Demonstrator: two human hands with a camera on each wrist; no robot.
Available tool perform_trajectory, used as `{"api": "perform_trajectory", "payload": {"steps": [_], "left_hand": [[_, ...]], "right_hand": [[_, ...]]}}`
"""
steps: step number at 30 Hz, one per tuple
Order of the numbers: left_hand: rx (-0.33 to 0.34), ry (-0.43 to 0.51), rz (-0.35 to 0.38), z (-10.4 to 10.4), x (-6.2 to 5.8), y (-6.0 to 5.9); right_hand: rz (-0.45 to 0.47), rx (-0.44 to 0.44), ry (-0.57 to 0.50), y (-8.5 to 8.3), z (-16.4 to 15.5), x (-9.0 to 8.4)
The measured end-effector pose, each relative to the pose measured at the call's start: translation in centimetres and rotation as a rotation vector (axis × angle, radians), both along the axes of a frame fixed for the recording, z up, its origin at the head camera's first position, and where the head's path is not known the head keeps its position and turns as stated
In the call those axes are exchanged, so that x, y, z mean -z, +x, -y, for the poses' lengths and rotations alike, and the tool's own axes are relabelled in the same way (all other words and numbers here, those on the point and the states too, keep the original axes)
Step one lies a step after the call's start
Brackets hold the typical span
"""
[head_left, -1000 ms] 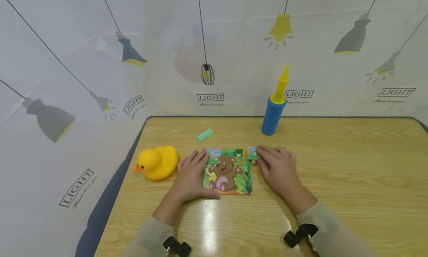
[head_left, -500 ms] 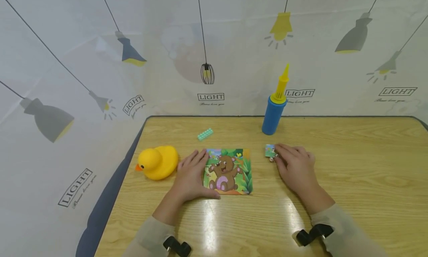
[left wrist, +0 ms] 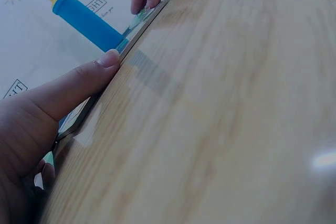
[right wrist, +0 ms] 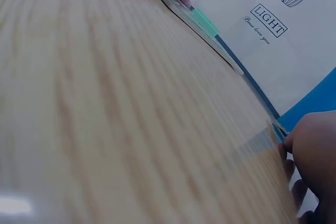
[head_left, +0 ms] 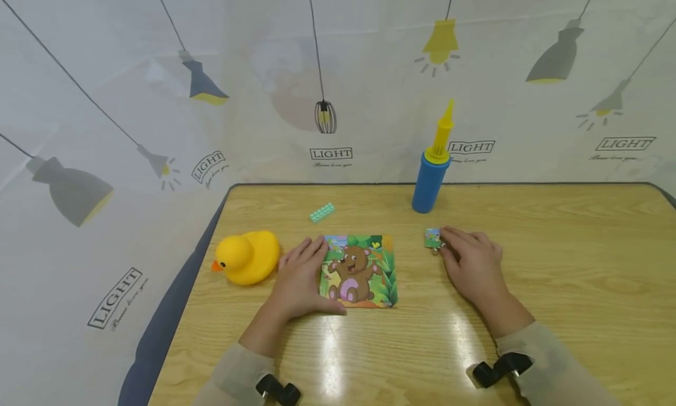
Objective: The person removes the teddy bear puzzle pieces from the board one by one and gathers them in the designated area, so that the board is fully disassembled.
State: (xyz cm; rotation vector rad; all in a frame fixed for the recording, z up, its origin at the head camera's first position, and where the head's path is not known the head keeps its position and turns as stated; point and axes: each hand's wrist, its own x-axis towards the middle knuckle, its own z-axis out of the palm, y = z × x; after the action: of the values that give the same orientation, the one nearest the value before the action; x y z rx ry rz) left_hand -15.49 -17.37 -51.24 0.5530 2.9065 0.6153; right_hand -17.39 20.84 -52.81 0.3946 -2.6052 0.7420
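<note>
The left hand point(head_left: 302, 281), grip spread apart, rests against the left edge of the bear puzzle point(head_left: 356, 274), while the right hand point(head_left: 476, 265), grip clamped on the small piece point(head_left: 432, 238) right of that puzzle, should pinch lightly to avoid bending it.

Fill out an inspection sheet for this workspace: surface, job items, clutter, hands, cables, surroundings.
Surface: wood-grain table, with bright reflections near the front.
Job items: bear picture lies on the table; small picture piece is apart from it, to its right.
Clutter: yellow duck on the left; mint studded brick behind the picture; blue-and-yellow pump-like cylinder stands farther back.
Hands: left hand rests at the picture's left side, thumb along its near edge; right hand pinches the small piece.
Cables: nothing seen; the lamp cords are only printed.
Surroundings: pale backdrop with printed lamps and the word LIGHT.
</note>
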Motion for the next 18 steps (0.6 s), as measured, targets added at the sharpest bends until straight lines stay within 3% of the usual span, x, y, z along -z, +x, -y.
{"api": "perform_trajectory", "payload": {"steps": [8, 18], "left_hand": [[0.000, -0.005, 0.000, -0.04, 0.21, -0.09], [0.005, 0.000, -0.003, 0.01, 0.16, 0.00]], "right_hand": [[0.029, 0.017, -0.035, -0.10, 0.03, -0.13], [0.134, 0.041, -0.038, -0.25, 0.16, -0.34]]}}
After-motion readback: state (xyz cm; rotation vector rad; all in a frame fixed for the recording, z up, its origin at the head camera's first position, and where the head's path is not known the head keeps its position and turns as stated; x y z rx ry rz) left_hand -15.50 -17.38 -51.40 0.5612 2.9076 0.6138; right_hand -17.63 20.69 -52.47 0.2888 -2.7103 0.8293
